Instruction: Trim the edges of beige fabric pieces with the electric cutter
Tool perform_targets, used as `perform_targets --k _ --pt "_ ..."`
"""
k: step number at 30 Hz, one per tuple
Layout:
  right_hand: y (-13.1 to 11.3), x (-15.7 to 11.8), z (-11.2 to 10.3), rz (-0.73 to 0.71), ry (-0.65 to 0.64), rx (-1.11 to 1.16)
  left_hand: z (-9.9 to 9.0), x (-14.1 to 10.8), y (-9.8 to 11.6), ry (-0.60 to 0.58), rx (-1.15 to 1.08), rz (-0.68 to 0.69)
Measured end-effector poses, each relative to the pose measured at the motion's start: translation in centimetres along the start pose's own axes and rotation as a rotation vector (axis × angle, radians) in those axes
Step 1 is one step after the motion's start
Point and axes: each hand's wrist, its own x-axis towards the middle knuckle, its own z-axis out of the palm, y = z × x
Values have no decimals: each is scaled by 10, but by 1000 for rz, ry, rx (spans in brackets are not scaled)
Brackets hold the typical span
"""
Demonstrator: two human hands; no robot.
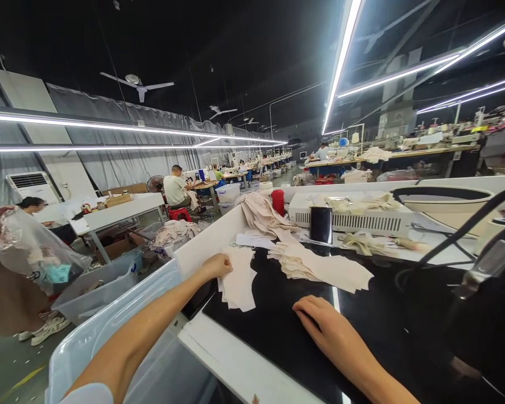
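Observation:
My left hand [217, 266] is closed, with its fingers curled on the upper left edge of a cream cut fabric piece [240, 283] that lies on the glossy black tabletop [273, 320]. Palm down on that same surface rests my right hand [322, 321], its fingers loosely extended and nothing in them. Just beyond it lies a fanned stack of cream fabric pieces [320, 266]. Behind that, a longer heap of beige fabric [261, 216] drapes over the table's back edge. A white paper slip [255, 241] sits between the fabric piece and the heap.
At the back are a vented white box [353, 216], a dark cylinder [321, 224] and a red container [278, 202]. Black machine parts [483, 286] stand at the right. A blue plastic bin [109, 320] is at my left. A person carries a clear bag [42, 247] nearby.

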Motion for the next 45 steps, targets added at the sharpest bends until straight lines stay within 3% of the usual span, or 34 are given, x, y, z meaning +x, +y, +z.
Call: perform_targets --k 6,11,16,20,25,31,38,45 --pt "-4 0 -4 24 -58 29 -2 -8 -1 48 -288 74" --pt "-11 0 -7 75 -53 215 1 -32 24 45 -672 236" --pt "-17 4 -11 391 -16 645 20 -65 66 -141 -1018 394" --pt "-25 7 -23 405 65 784 36 -85 93 -352 -1159 426" --pt "-35 8 -31 376 -95 801 50 -93 110 -454 -1192 403" --pt "-40 5 -29 384 -88 861 59 -93 115 -411 -1081 338" --pt "-41 1 -24 465 -214 954 60 -97 114 -403 -940 359" --pt "-19 -12 -24 489 -244 771 66 -99 112 -324 -913 390"
